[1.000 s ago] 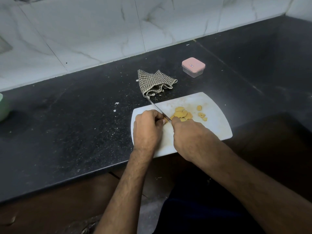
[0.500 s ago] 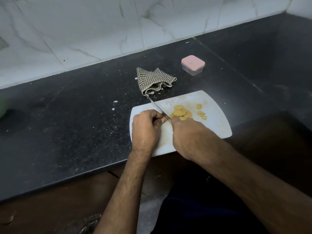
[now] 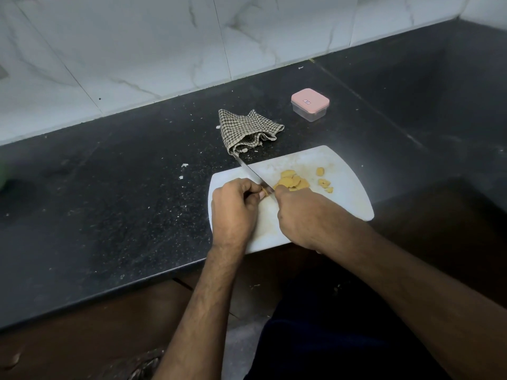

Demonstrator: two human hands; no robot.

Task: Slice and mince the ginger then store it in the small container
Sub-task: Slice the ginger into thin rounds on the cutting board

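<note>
Black granite counter [image 3: 109, 215], white cutting board [image 3: 343, 198]: left hand [image 3: 233, 212] pinches ginger stub [image 3: 264, 192]; right hand [image 3: 301, 218] grips knife [image 3: 253, 174], blade slanting far-left just right of stub.

A heap of thin, round, yellow-tan ginger slices [image 3: 292, 182] lies overlapping near the middle of the white plastic cutting board [image 3: 348, 193], with a few smaller cut bits [image 3: 324, 182] scattered just to its right. The small square clear plastic container [image 3: 310, 104], its pink lid on, stands upright on the black bench [image 3: 109, 204], well apart from the board's far edge.
</note>
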